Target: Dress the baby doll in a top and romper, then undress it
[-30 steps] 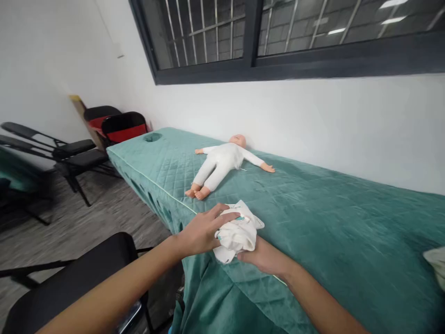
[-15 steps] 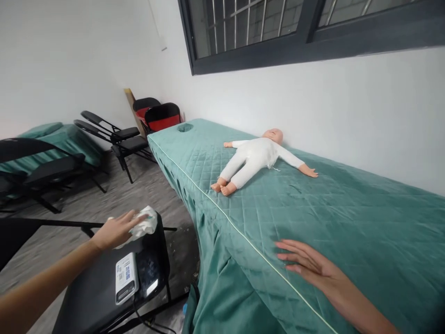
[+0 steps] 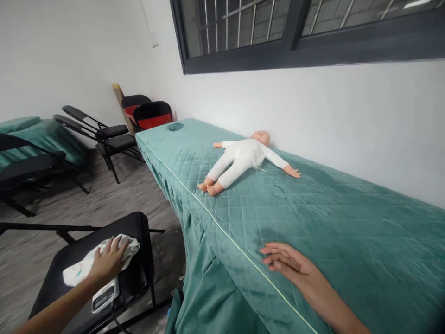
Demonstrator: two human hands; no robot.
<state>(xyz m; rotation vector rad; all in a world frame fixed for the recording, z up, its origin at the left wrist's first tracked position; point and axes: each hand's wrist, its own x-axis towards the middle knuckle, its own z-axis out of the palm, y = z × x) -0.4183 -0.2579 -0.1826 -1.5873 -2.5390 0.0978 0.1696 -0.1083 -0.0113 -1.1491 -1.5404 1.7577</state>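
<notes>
On the black chair seat, my left hand (image 3: 107, 260) rests over a crumpled white cloth (image 3: 78, 271) with small green marks, its fingers spread on top. Partly under my left forearm sits a white power bank (image 3: 104, 297) with a dark display and a cable. My right hand (image 3: 288, 262) hovers just above the green quilted bed cover, open and holding nothing, with fingers loosely extended. Farther back, a baby doll (image 3: 239, 155) in a white suit lies face up on the bed, arms stretched out, its feet toward the near edge.
The green-covered massage bed (image 3: 330, 218) runs along the white wall, below a dark-framed window (image 3: 236, 58). A face hole (image 3: 175, 126) is at its far end. Folding chairs (image 3: 118, 141) and another green-covered bed (image 3: 45, 139) stand to the left.
My left hand has come down onto the chair with the white cloth, which now lies flatter and partly covers the power bank. The view has shifted slightly right; my right hand stays over the bed.
</notes>
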